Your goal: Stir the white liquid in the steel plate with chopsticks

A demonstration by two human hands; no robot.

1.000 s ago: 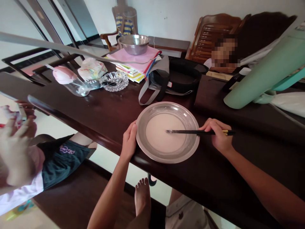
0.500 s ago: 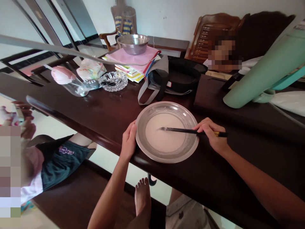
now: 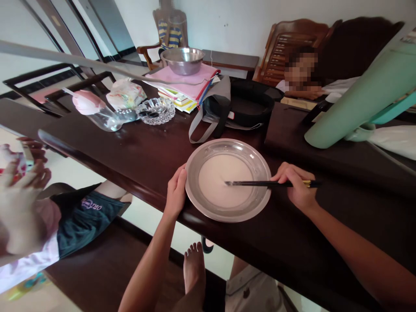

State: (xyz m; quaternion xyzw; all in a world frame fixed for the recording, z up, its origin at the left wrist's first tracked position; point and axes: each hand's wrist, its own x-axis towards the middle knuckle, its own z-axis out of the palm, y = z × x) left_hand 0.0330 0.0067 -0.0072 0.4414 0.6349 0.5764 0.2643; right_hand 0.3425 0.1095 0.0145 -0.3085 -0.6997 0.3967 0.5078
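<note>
A round metal basin [image 3: 260, 199] sits at the edge of the dark table, with a pale, milky liquid [image 3: 221, 190] in its bottom. My left hand [image 3: 177, 190] grips the basin's left rim, thumb on the near side. In my right hand [image 3: 297, 184], fingers closed, are dark chopsticks [image 3: 260, 183] with gold bands near the rear end. They reach over the right rim, and their whitened tips touch the liquid near the middle of the basin.
Behind the basin lies a black and grey bag [image 3: 243, 104]. A second metal bowl [image 3: 183, 60] stands on stacked books and folders [image 3: 182, 97]. Left of these is a glass ashtray [image 3: 157, 111]. A green cylinder [image 3: 354, 95] leans in at right. Another person's hands [image 3: 27, 173] are at far left.
My right hand has shifted slightly right, drawing the chopstick tips a little right and down through the liquid. My left hand and the basin stay in place.
</note>
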